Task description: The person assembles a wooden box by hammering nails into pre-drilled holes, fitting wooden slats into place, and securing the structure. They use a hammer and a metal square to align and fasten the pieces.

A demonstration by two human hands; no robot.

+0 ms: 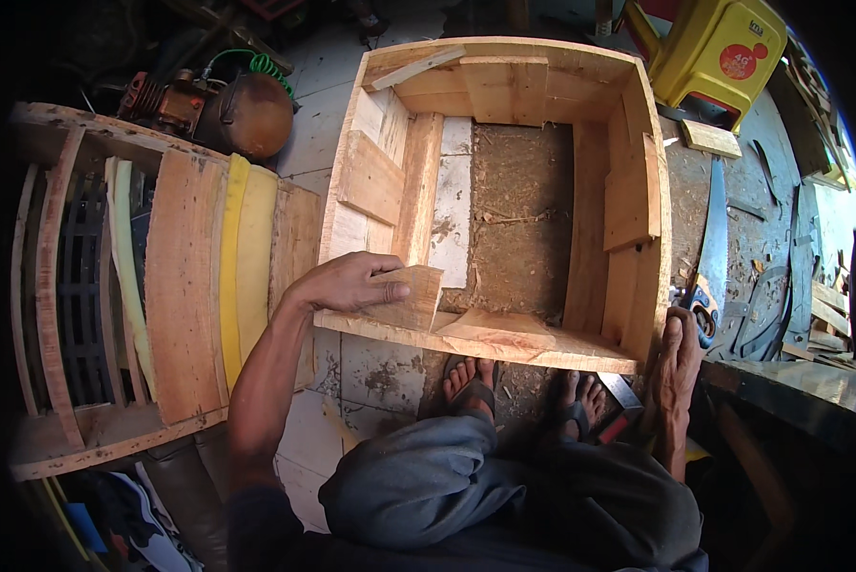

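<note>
A bottomless wooden box frame (656,238) of pale planks stands before me on the floor, with short board pieces against its inner walls. At its near left corner my left hand (351,283) is closed on a small wooden board (416,296), thumb and fingers over it. The fingers' undersides are hidden. My right hand (677,345) holds the outside of the near right corner, fingers curled and pressed together against the wood. Across the far left corner lies a slanted wood strip (416,69).
A handsaw (710,257) lies right of the frame, near a wood block (711,139) and a yellow plastic stool (733,57). Left stands a slatted wooden structure (187,286); behind it is an air compressor (247,116). A try square (621,393) lies by my right foot.
</note>
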